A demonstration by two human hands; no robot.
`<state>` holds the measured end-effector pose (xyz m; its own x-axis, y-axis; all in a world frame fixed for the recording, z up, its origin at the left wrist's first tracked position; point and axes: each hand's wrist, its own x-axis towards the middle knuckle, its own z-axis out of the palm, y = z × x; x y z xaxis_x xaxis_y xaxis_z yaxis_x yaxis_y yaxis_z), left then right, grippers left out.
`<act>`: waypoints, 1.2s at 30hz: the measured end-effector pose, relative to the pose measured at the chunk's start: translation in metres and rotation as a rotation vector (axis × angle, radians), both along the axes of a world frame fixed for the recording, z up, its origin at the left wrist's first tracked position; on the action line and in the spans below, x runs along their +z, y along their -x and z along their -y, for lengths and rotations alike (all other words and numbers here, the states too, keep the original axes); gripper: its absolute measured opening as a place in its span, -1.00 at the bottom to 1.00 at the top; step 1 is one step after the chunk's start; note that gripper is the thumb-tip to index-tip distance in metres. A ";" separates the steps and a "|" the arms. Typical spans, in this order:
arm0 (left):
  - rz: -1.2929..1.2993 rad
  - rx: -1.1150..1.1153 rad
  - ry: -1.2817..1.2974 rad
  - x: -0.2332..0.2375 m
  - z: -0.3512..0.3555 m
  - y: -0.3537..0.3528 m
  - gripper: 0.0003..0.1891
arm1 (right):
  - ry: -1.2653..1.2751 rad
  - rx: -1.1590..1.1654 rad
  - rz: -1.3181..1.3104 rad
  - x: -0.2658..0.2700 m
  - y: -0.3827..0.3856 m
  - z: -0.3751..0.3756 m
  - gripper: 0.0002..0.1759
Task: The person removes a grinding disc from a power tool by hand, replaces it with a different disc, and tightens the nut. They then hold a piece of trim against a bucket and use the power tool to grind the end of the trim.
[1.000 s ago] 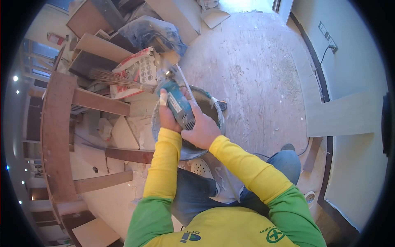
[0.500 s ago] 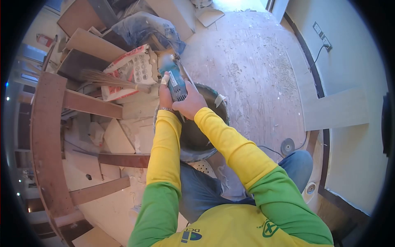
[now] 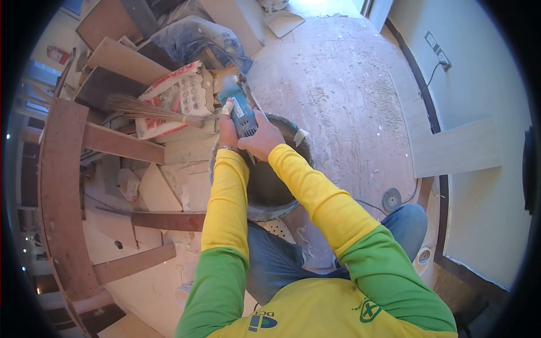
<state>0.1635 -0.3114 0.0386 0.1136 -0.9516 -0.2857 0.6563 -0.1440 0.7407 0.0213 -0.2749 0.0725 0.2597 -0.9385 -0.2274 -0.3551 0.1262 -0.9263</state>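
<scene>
A teal angle grinder (image 3: 243,112) is held out in front of me, its head pointing away and blurred by pale dust. Along its left side my left hand (image 3: 227,130) is closed, with white tape around one digit. My right hand (image 3: 265,138) wraps the rear of the grinder's body from the right. Beside the grinder runs a thin, pale strip-like edge (image 3: 255,98), and what it belongs to is partly hidden by my right hand. Below both hands stands a round dark bucket (image 3: 270,191), with a white scrap (image 3: 300,137) at its rim.
A straw broom (image 3: 152,110) lies across a torn red-and-white bag (image 3: 189,96). Boards and a plastic sheet (image 3: 197,42) are piled behind. Wooden frame bars (image 3: 65,197) stand at left. A grinding disc (image 3: 391,199) and cord lie near my knee. Wall sockets (image 3: 438,49) are at right.
The hands and grinder hold nearly the same place. The view has shifted slightly, and the dust at the grinder's head has changed shape.
</scene>
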 end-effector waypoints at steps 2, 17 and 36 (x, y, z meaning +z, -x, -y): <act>-0.001 0.002 -0.005 -0.003 0.000 0.000 -0.31 | -0.004 0.002 -0.002 -0.003 0.000 0.001 0.19; -0.075 -0.001 -0.023 0.002 -0.010 0.008 -0.46 | -0.088 0.066 0.043 0.008 0.012 -0.007 0.22; -0.117 0.004 -0.044 -0.004 -0.026 0.016 -0.42 | -0.073 0.071 -0.005 0.011 0.021 -0.025 0.22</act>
<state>0.1473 -0.2850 0.0342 0.0812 -0.9372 -0.3391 0.7382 -0.1721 0.6522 0.0002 -0.2500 0.0839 0.3240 -0.8986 -0.2959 -0.3698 0.1676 -0.9139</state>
